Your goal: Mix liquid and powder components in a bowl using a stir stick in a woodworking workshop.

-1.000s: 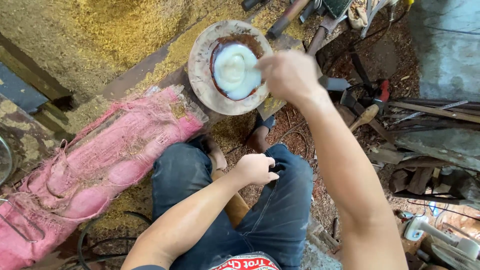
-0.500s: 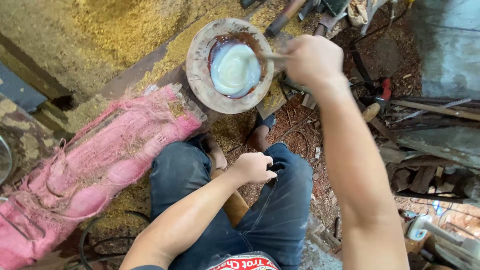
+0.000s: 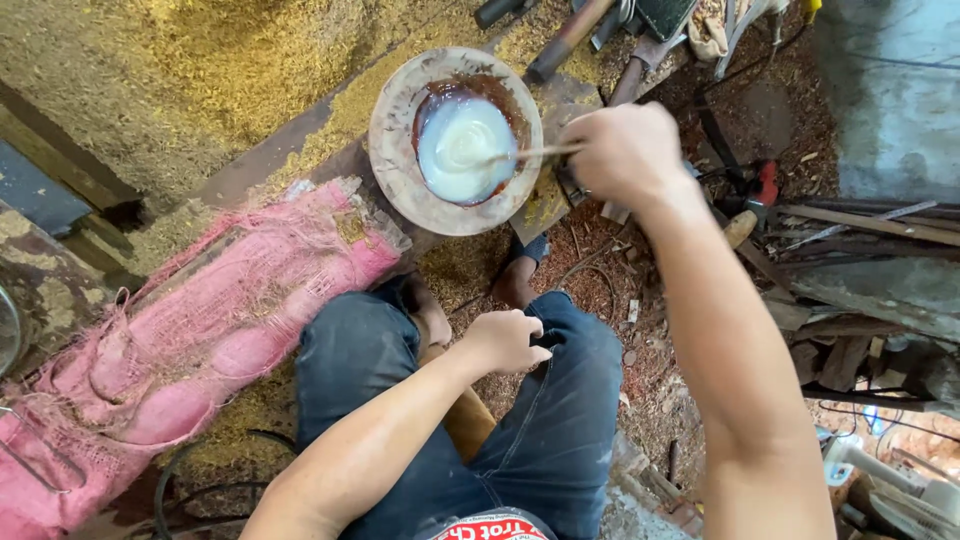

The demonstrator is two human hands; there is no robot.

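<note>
Wooden stick (image 3: 530, 154) in right hand (image 3: 628, 155) reaches bowl (image 3: 395, 160)

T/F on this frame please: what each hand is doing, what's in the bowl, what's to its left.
1. The right hand holds a thin stick that reaches into the bowl. True.
2. The bowl holds a dark green powder. False: it holds a whitish, creamy liquid.
3. The left hand grips the bowl's rim. False: it rests closed on the person's knee, apart from the bowl.
4. A pink woven sack lies left of the person's legs. True.
5. Sawdust covers the ground beyond the bowl. True.
</note>
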